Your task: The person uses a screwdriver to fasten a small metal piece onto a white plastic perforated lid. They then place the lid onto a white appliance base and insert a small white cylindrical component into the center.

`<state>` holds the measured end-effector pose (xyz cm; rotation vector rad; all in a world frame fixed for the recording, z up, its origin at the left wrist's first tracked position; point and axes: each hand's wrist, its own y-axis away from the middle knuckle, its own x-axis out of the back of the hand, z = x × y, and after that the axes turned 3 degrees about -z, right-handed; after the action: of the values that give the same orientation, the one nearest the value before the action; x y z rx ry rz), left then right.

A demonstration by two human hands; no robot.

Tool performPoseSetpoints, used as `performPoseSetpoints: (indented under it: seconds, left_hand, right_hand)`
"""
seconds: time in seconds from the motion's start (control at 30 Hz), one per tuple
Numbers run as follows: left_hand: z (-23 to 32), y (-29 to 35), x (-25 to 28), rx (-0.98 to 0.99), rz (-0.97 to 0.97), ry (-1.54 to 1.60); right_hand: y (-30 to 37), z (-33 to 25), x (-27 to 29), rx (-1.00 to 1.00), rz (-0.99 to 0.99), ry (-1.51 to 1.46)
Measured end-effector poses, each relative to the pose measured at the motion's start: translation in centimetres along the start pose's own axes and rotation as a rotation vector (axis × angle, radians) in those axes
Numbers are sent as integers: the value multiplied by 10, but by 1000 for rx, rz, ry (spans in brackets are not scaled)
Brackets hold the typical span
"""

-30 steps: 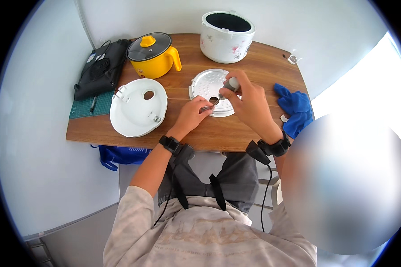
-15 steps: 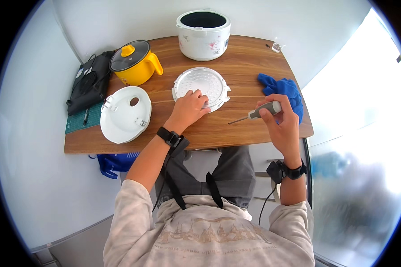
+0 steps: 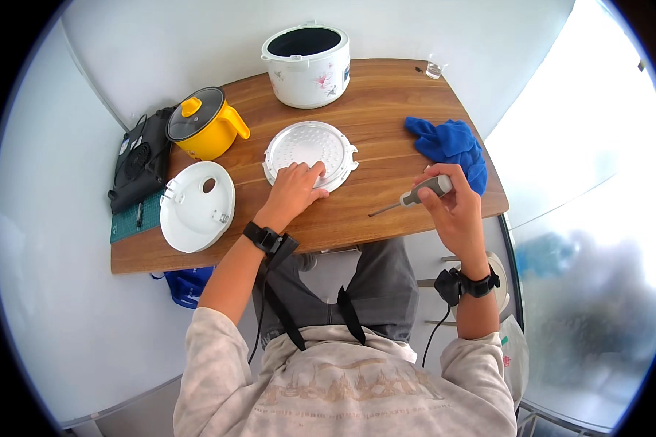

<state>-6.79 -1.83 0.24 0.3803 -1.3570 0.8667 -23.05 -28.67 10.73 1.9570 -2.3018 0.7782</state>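
Observation:
A round white perforated lid plate [image 3: 307, 145] lies flat near the middle of the wooden table. My left hand [image 3: 293, 191] is at its near edge, fingers bent over the rim and thumb beside it; the fingertips are partly hidden. To the right, my right hand [image 3: 455, 207] is closed around the grey handle of a screwdriver [image 3: 423, 191]. Its thin metal shaft points left and slightly down, above the table, apart from the plate. A white outer lid [image 3: 189, 215] with a round hole lies inner side up to the left.
A white rice cooker body [image 3: 310, 76] with flowers stands open at the back. Left of it are a yellow pot [image 3: 215, 138] with a glass lid, a black flat appliance [image 3: 142, 156] and a green cutting mat [image 3: 150, 213]. A blue cloth [image 3: 452, 144] and small clear cup [image 3: 434, 69] are right.
The whole view has shifted, so the table and its things appear slightly farther left. Both hands keep nearly the same poses, left at the plate, right around the screwdriver.

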Motion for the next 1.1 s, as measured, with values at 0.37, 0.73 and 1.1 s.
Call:
performPoseSetpoints:
  seconds: [0.37,0.73,1.1]
  left_hand:
    - [47,39,92,89,49,554]
    - [58,95,122,11,93,837]
    - [53,113,124,-21,-13,1132]
  right_hand:
    - [2,13,9,7,112,-271]
    - [-18,-18,-28,296,30,206]
    - [-19,-25,-38,534,-80,268]
